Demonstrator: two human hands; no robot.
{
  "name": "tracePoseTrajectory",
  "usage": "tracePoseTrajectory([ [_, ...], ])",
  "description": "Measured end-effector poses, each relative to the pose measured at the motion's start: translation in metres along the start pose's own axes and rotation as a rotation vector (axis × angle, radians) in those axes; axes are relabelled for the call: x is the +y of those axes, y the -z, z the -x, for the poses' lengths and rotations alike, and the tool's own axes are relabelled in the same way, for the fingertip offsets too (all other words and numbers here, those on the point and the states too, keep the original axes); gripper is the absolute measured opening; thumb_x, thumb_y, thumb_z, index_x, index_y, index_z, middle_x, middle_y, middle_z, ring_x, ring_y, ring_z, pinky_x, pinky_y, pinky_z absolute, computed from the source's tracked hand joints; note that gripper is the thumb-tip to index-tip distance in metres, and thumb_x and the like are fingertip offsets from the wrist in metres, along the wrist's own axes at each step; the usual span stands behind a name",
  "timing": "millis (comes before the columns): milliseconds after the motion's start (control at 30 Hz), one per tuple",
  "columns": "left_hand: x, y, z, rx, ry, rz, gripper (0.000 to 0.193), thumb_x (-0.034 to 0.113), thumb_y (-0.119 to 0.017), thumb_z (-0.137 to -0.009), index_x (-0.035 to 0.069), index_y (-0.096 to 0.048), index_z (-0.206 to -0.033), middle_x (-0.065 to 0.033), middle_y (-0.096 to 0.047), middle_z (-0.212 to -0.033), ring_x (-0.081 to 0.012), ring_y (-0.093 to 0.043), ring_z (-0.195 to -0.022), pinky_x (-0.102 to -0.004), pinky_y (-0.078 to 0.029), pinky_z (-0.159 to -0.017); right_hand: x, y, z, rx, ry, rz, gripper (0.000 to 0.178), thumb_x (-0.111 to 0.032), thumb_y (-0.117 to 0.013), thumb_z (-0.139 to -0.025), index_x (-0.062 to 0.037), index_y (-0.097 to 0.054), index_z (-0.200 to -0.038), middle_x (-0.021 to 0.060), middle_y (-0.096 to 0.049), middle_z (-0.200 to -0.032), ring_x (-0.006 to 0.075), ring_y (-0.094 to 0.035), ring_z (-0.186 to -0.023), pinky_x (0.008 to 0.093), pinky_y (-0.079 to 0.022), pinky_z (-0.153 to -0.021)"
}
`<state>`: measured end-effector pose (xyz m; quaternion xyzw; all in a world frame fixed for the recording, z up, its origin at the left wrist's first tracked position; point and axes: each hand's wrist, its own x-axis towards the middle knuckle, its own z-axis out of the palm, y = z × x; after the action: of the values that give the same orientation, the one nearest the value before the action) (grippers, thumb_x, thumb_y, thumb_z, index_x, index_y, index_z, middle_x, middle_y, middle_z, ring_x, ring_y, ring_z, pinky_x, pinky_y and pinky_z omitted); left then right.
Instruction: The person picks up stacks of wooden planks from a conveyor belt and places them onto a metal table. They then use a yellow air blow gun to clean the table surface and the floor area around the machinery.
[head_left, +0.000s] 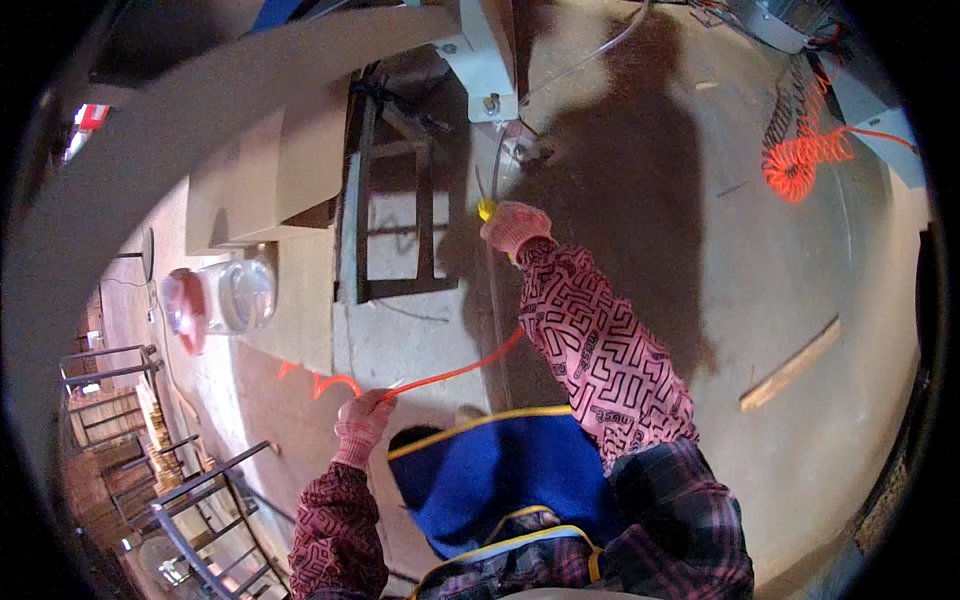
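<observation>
My right hand (517,228), in a pale pink glove, reaches forward and is closed around a yellow air blow gun (487,210). Most of the gun is hidden by the fingers; a thin nozzle points away from me toward the foot of a light metal leg (494,107). Lower left, my left hand (362,418), gloved the same way, grips an orange air hose (450,375). From there the hose stretches to the right and passes behind my right forearm, while its coiled part hangs off to the left.
A dark metal frame (423,220) stands left of my right hand, with cardboard boxes (262,185) beyond it. Further left is a clear plastic container (245,297). A wood strip (790,365) lies on the floor at right, below another orange coiled hose (790,174).
</observation>
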<state>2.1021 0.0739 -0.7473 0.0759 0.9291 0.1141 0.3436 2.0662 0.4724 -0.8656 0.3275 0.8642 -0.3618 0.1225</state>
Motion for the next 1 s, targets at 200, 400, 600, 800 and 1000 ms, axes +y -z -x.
tracePoseTrajectory([
  [200,0.092,-0.033,-0.054,0.007,-0.399,0.078,0.027,0.022,-0.068,-0.088,0.003,-0.069,-0.107,-0.0083,-0.072,-0.083,-0.0130,-0.064,-0.073,-0.0282,-0.051,-0.067,0.000,-0.013,-0.087,-0.123,0.016,0.372,0.033,-0.028,-0.057,-0.087,-0.0096,-0.068,-0.112,0.0093,-0.067,-0.114,0.0265,-0.065,-0.105,0.0389,-0.053,-0.085],
  [400,0.097,-0.029,-0.029,0.079,-0.301,0.252,0.025,0.016,-0.070,-0.086,0.002,-0.069,-0.107,-0.0047,-0.070,-0.083,-0.0081,-0.060,-0.073,-0.0240,-0.049,-0.067,-0.009,-0.009,-0.111,0.101,-0.004,0.330,0.028,-0.023,-0.059,-0.084,-0.0114,-0.070,-0.108,0.0098,-0.067,-0.113,0.0275,-0.065,-0.104,0.0398,-0.054,-0.085],
  [600,0.125,-0.020,-0.026,0.059,-0.378,0.302,0.022,0.011,-0.068,-0.086,0.003,-0.069,-0.107,0.0005,-0.064,-0.073,-0.0050,-0.051,-0.060,-0.0237,-0.045,-0.056,0.036,-0.021,-0.121,-0.037,0.384,0.662,0.032,-0.031,-0.059,-0.081,-0.0128,-0.070,-0.105,0.0118,-0.066,-0.114,0.0277,-0.064,-0.105,0.0402,-0.052,-0.087],
  [800,0.163,-0.032,-0.033,-0.074,-0.450,0.149,0.026,0.020,-0.067,-0.088,0.004,-0.069,-0.109,0.0011,-0.060,-0.065,-0.0053,-0.051,-0.056,-0.0229,-0.043,-0.052,0.094,0.009,-0.114,0.031,-0.120,0.285,0.035,-0.030,-0.054,-0.084,-0.0102,-0.069,-0.108,0.0129,-0.066,-0.114,0.0279,-0.062,-0.109,0.0387,-0.051,-0.089],
  [1000,0.193,-0.027,-0.036,-0.166,-0.341,0.303,0.030,0.028,-0.065,-0.090,0.010,-0.067,-0.113,-0.0107,-0.069,-0.082,-0.0176,-0.066,-0.072,-0.0287,-0.052,-0.067,0.116,0.072,-0.112,0.355,-0.164,0.199,0.035,-0.033,-0.057,-0.081,-0.0101,-0.070,-0.104,0.0127,-0.069,-0.102,0.0308,-0.066,-0.098,0.0441,-0.054,-0.079],
])
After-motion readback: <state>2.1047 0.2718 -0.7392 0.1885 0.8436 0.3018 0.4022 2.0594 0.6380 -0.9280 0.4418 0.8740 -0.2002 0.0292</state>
